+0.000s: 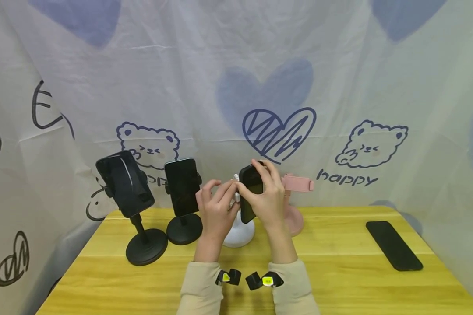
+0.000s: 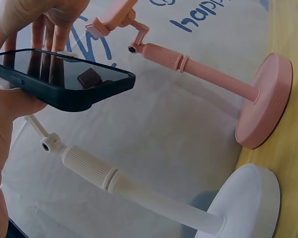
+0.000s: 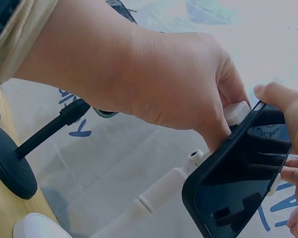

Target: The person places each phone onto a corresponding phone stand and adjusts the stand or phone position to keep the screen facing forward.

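My right hand (image 1: 267,194) grips a black-cased smartphone (image 1: 250,188) by its edges, thumb on the near side and fingers on the far side. The phone stands tilted at the white phone stand's clamp (image 3: 237,113). My left hand (image 1: 217,212) pinches that clamp beside the phone's edge, its fingertips right at the case. Below, the stand's white pole (image 2: 139,191) runs down to a round white base (image 1: 239,236). In the left wrist view the phone (image 2: 64,91) hides most of the clamp.
Two black stands, each with a phone (image 1: 125,183) (image 1: 182,187), are at the left. Behind the right hand is a pink phone stand (image 1: 293,218) with its holder bare. Another dark phone (image 1: 394,246) lies flat on the wooden table (image 1: 339,280) at right. A printed curtain (image 1: 205,87) hangs behind.
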`<action>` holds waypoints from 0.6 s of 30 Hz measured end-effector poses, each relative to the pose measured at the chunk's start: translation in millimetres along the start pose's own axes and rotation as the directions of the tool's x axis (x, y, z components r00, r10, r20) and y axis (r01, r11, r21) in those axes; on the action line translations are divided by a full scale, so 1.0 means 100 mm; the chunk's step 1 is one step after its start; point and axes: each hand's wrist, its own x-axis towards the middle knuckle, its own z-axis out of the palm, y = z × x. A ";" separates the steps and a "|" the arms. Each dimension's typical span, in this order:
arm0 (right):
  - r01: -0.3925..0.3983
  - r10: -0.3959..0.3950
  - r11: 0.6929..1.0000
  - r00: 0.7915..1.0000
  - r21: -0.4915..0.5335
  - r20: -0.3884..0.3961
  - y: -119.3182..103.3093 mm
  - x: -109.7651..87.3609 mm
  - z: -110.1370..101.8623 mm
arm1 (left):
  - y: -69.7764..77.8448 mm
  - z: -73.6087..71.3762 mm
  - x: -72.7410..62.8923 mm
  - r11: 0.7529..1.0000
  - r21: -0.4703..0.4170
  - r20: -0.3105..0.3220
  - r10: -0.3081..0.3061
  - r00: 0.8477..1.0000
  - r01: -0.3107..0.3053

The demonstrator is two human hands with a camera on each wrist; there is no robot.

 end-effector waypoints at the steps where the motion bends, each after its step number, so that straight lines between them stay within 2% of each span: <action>1: 0.003 -0.003 1.000 1.000 0.002 -0.003 0.00 0.00 0.01 | 0.00 0.00 0.00 1.000 0.001 -0.003 0.000 1.000 0.000; 12: -0.020 0.020 1.000 0.999 -0.022 -0.027 -0.01 -0.05 0.07 | -0.01 -0.02 -0.05 1.000 -0.009 0.008 -0.022 1.000 0.022; 18: -0.028 0.027 0.999 0.999 -0.025 -0.038 -0.01 -0.02 0.10 | 0.00 0.00 -0.01 0.999 -0.024 0.014 -0.040 0.999 0.040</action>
